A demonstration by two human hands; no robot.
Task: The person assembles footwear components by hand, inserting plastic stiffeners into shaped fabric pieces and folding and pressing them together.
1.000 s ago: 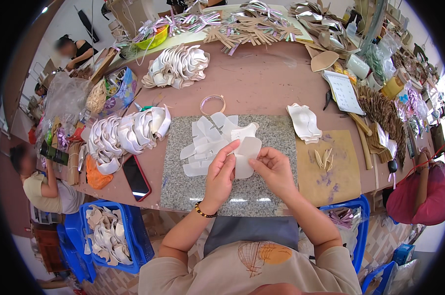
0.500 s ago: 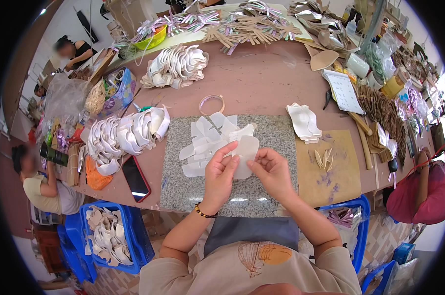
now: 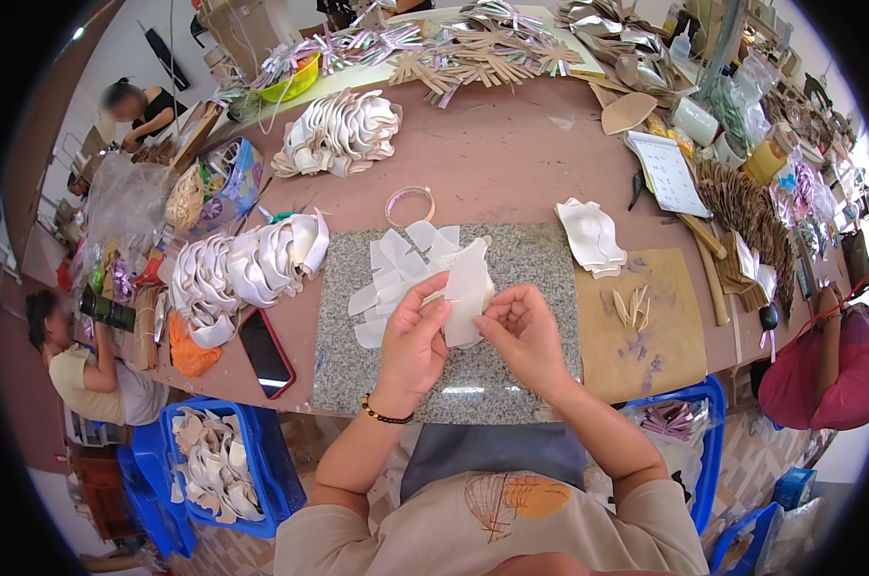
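Pinched between thumb and fingers of my left hand (image 3: 413,344) is a thin white translucent piece (image 3: 466,280), roughly rectangular, held up over the stone slab. My right hand (image 3: 526,336) is closed too, thumb and forefinger pressed together at the piece's lower right edge. Behind it, partly hidden, is another off-white piece. Beyond my left hand, a loose pile of similar white translucent cut pieces (image 3: 391,278) lies on the speckled grey slab (image 3: 358,370). A short stack of curved white pieces (image 3: 590,235) stands to the right of the slab.
A roll of tape (image 3: 411,219) lies behind the slab. Left are stacked curved white pieces (image 3: 252,264), a phone (image 3: 266,353) and a blue crate (image 3: 281,470). On the right are a brown sheet (image 3: 636,365) with pale slivers and a notepad (image 3: 669,173). Other people sit at both sides.
The held white piece has shifted slightly left and now stands more upright, facing me. Both hands have moved a little to the left with it.
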